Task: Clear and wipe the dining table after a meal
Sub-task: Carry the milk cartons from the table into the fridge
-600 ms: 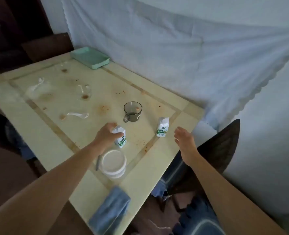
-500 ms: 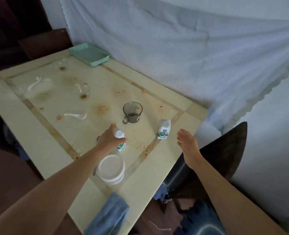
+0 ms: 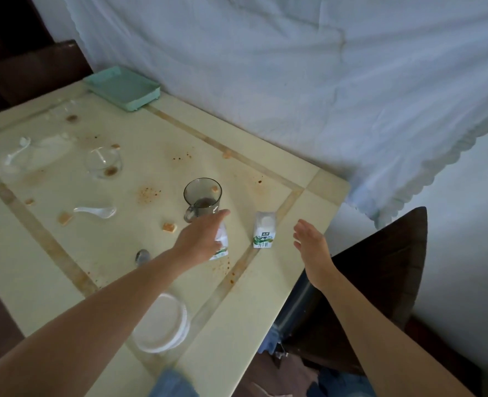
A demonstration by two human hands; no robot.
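Left hand (image 3: 201, 242) wrapped around a small white milk carton (image 3: 220, 242) over the pale yellow tabletop (image 3: 265, 310), right hand (image 3: 311, 245) open with spread fingers, hovering at the table's right edge, just beside a second upright white milk carton (image 3: 263, 230). Crumbs and brown stains across the surface, with a smoky glass mug (image 3: 201, 202) just beyond the left hand, a clear glass bowl (image 3: 103, 163), a white plastic spoon (image 3: 96, 212) and a mint-green tray (image 3: 122, 88) at the far edge against a pale blue draped sheet (image 3: 294, 81). Stacked white plates (image 3: 162, 325) under the left forearm near the front edge, a dark wooden chair (image 3: 380, 282) tight to the right side, bare tabletop between the plates and the second carton.
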